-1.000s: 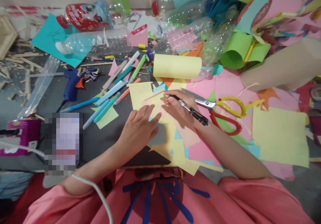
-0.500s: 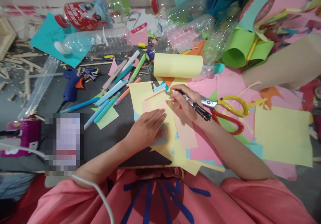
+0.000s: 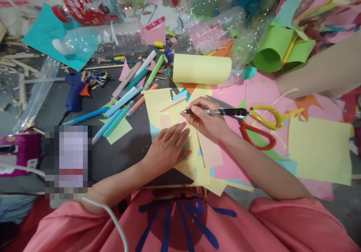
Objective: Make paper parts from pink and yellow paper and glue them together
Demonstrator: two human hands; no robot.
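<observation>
My right hand [image 3: 207, 117] grips a black pen [image 3: 232, 111], which lies nearly level with its tip pointing left over the papers. My left hand [image 3: 169, 144] rests palm down with fingers stretched out across yellow paper [image 3: 153, 103] and a small pale pink piece [image 3: 166, 120]. A longer pale pink strip [image 3: 210, 150] runs out from under the right hand. Just above the hands lies a thin peach strip [image 3: 172, 104]. Scissors with one yellow and one red handle loop [image 3: 258, 141] lie right of the pen, their blades partly hidden.
Several markers [image 3: 124, 101] and a blue glue gun [image 3: 75, 92] lie to the left, near a phone [image 3: 73, 154]. A rolled yellow paper tube [image 3: 201, 69] and plastic bottles [image 3: 107, 37] stand behind. Another person's arm [image 3: 318, 69] reaches in from the right.
The pen has swung from a slant along the right hand to nearly level, its tip now leftward. The left hand has shifted slightly right. The view has moved a little.
</observation>
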